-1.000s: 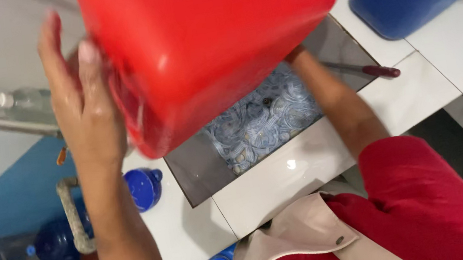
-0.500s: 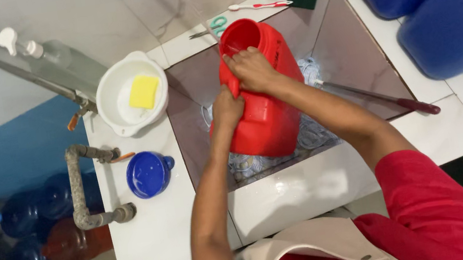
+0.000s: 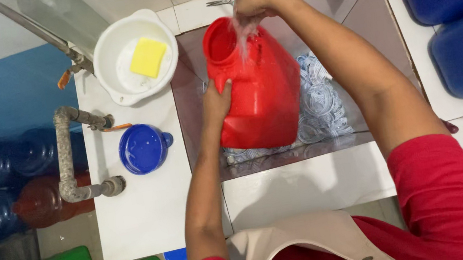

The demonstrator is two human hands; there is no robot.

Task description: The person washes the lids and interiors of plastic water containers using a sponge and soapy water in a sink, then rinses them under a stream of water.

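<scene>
Red plastic jug [image 3: 259,92] sitting in the sink [image 3: 374,23]; left hand [image 3: 217,104] clamped on its side, right hand [image 3: 252,1] curled over its mouth, water running.

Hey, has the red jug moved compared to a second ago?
Yes. The red jug has come down from up near the camera into the sink, with the left hand on its side.

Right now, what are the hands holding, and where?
Left hand grips the red jug by its side; right hand is at its open mouth.
</scene>
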